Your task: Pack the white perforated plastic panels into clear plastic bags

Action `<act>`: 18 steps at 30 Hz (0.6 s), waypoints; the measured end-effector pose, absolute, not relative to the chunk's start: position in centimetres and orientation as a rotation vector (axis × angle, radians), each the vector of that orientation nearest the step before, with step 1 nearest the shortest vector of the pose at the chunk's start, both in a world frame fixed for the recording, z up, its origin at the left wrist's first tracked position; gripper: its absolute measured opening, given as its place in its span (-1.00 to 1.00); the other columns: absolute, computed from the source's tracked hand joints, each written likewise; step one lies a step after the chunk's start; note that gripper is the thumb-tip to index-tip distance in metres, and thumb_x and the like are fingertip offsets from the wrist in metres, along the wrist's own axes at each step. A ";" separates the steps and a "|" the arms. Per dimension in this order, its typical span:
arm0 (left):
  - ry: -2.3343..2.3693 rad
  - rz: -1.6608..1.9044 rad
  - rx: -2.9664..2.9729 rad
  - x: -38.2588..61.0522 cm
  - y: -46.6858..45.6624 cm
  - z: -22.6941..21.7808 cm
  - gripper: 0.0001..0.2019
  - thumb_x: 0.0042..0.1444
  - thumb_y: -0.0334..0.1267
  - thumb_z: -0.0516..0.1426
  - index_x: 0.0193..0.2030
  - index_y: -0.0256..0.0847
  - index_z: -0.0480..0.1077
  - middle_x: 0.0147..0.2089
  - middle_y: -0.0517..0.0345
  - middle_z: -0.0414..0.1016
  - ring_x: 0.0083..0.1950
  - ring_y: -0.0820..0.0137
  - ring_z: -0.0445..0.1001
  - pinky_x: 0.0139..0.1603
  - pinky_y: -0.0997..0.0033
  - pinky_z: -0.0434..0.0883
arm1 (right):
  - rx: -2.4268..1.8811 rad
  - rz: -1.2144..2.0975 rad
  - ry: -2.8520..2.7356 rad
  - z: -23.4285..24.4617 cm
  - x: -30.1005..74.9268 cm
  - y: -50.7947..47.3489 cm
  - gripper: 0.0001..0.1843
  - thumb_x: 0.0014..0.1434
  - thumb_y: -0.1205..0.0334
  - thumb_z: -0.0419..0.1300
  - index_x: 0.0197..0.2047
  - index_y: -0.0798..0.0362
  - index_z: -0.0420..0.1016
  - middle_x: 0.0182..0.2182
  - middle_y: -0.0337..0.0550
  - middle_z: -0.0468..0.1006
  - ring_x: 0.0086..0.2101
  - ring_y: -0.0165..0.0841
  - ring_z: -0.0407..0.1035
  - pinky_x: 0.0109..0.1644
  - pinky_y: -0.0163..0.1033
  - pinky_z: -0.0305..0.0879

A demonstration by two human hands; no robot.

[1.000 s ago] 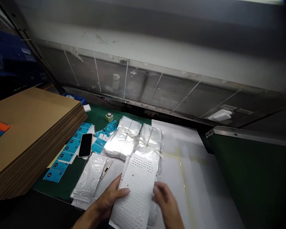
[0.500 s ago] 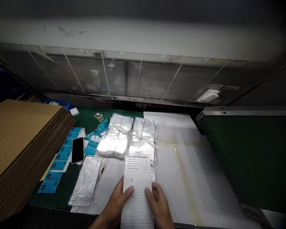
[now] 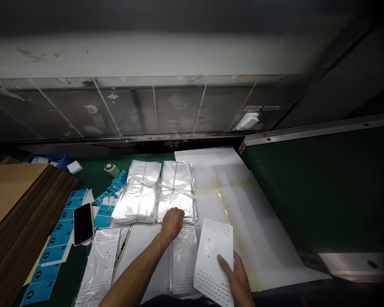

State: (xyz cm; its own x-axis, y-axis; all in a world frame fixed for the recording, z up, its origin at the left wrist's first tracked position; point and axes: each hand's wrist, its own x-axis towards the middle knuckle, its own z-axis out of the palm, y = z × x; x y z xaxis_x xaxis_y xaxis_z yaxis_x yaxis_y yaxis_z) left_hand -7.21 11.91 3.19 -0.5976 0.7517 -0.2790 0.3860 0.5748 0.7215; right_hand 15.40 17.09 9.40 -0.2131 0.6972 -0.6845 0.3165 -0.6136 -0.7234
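Perforated card (image 3: 213,260) now in right hand (image 3: 239,281) alone, shifted right, clear of left hand (image 3: 172,225). Left hand moved far, onto near edge of bagged bundle (image 3: 177,196). Clear bag (image 3: 183,260) uncovered near.

**Cardboard stack, phone and blue cards on a green mat**

At left, a tall stack of brown corrugated cardboard sheets (image 3: 16,204) lies at the edge of a dark green mat (image 3: 91,169). Just right of it, a black smartphone (image 3: 83,224) sits beside a column of blue printed cards (image 3: 59,238). Farther back stands a small bottle with a metal cap (image 3: 112,169). At right runs a ribbed dark green belt (image 3: 323,187) edged by a steel rail (image 3: 320,130).
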 end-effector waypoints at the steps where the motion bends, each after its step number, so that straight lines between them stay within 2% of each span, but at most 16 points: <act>1: 2.239 0.757 0.947 -7.5 13.1 2.6 -0.77 0.20 -0.15 0.08 -0.12 -0.26 0.39 -0.06 0.05 0.44 0.01 0.26 0.39 0.07 0.04 0.30 | -1.781 1.875 -1.203 9.5 16.0 17.4 0.01 -0.17 -0.27 0.28 0.27 -0.05 0.06 -0.12 0.01 0.54 -0.23 0.02 0.47 -0.25 0.04 0.42; 4: 2.267 0.604 1.006 -8.1 15.5 1.3 -0.73 0.17 -0.17 0.12 -0.04 -0.26 0.36 0.00 0.03 0.41 0.00 0.24 0.40 0.03 0.04 0.35 | -1.817 1.835 -1.184 9.8 17.2 17.8 0.04 -0.15 -0.31 0.24 0.31 -0.08 -0.01 -0.12 0.00 0.54 -0.23 0.04 0.47 -0.28 0.05 0.41; 7: 2.283 0.569 1.009 -8.2 16.1 0.7 -0.75 0.19 -0.18 0.11 -0.06 -0.27 0.37 -0.04 0.05 0.43 -0.06 0.28 0.43 -0.03 0.09 0.40 | -1.824 1.853 -1.142 9.5 17.8 17.8 0.07 -0.14 -0.33 0.22 0.33 -0.07 -0.06 -0.11 0.03 0.53 -0.22 0.06 0.46 -0.28 0.06 0.41; 11: 2.273 0.690 0.974 -8.2 15.3 1.2 -0.76 0.22 -0.15 0.07 -0.11 -0.27 0.38 -0.10 0.07 0.45 -0.11 0.32 0.45 -0.07 0.15 0.41 | -1.769 1.852 -1.160 8.8 17.6 18.1 0.07 -0.12 -0.30 0.23 0.35 -0.14 -0.12 0.00 0.04 0.46 -0.14 0.05 0.44 -0.21 0.07 0.42; 13: 2.247 0.812 0.930 -8.4 14.6 1.8 -0.75 0.24 -0.14 0.05 -0.09 -0.27 0.37 -0.13 0.08 0.46 -0.14 0.34 0.45 -0.09 0.17 0.42 | -1.700 1.837 -1.279 8.4 17.1 18.5 0.04 -0.05 -0.27 0.19 0.36 -0.22 -0.25 0.07 0.01 0.41 -0.08 0.02 0.42 -0.18 0.06 0.42; 14: 2.226 0.881 0.903 -8.5 14.2 2.2 -0.74 0.24 -0.13 0.04 -0.08 -0.27 0.37 -0.14 0.08 0.46 -0.15 0.35 0.46 -0.11 0.19 0.42 | -1.652 1.831 -1.384 8.2 16.7 18.8 -0.03 0.01 -0.26 0.15 0.36 -0.24 -0.25 0.09 -0.01 0.38 -0.05 0.00 0.40 -0.16 0.05 0.42; 16: 2.171 1.013 0.841 -8.9 13.5 2.9 -0.73 0.25 -0.12 0.03 -0.09 -0.27 0.36 -0.16 0.09 0.46 -0.17 0.35 0.46 -0.12 0.21 0.43 | -1.537 1.818 -1.606 7.8 15.7 19.6 -0.25 0.09 -0.21 0.09 0.30 -0.18 0.05 0.11 -0.05 0.37 0.01 -0.05 0.35 -0.06 0.02 0.38; 18: 2.108 1.117 0.781 -9.3 13.0 3.6 -0.73 0.25 -0.12 0.03 -0.11 -0.28 0.36 -0.19 0.10 0.46 -0.18 0.36 0.46 -0.13 0.21 0.43 | -1.450 1.795 -1.743 7.5 14.3 20.5 -0.46 0.12 -0.15 0.09 0.10 -0.09 0.37 0.07 -0.09 0.40 0.03 -0.09 0.32 0.04 -0.02 0.32</act>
State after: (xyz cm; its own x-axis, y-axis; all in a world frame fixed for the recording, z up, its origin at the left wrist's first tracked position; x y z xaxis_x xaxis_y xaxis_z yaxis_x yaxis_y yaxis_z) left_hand -9.33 13.05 3.58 -0.6322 0.7349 -0.2456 0.2095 0.4672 0.8590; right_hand 14.27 20.45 7.52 -0.4738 0.7486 -0.4638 0.4416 -0.2536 -0.8606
